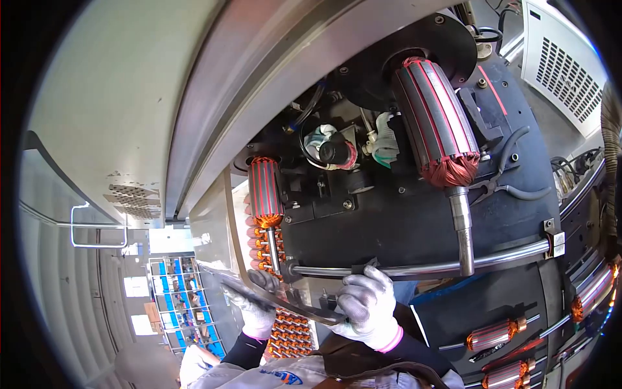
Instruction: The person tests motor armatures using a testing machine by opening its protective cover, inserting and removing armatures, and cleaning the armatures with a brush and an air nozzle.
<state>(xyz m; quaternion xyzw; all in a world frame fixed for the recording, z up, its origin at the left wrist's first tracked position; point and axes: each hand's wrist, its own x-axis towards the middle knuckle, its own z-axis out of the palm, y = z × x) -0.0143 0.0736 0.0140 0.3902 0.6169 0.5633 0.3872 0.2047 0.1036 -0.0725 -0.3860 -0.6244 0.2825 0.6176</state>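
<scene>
My left hand (258, 314), in a white glove with grey-coated fingers, is closed around the lower edge of a see-through panel (212, 227). The panel's thick edge bends from the machine down towards my body. My right hand (367, 310), gloved the same way, is closed at the far end of that edge, just below a shiny metal rod (427, 268). Beyond my hands, a small motor armature (265, 194) and a larger armature (435, 120) with red windings sit in the machine, their shafts pointing towards me.
Pliers (508, 185) lie on the dark machine plate (389, 223). Several copper-wound armatures (290, 334) stand in rows below my hands. More armatures (495, 335) lie at the lower right. A shelf with blue bins (184, 301) stands at the left, and a white vented box (562, 65) at the upper right.
</scene>
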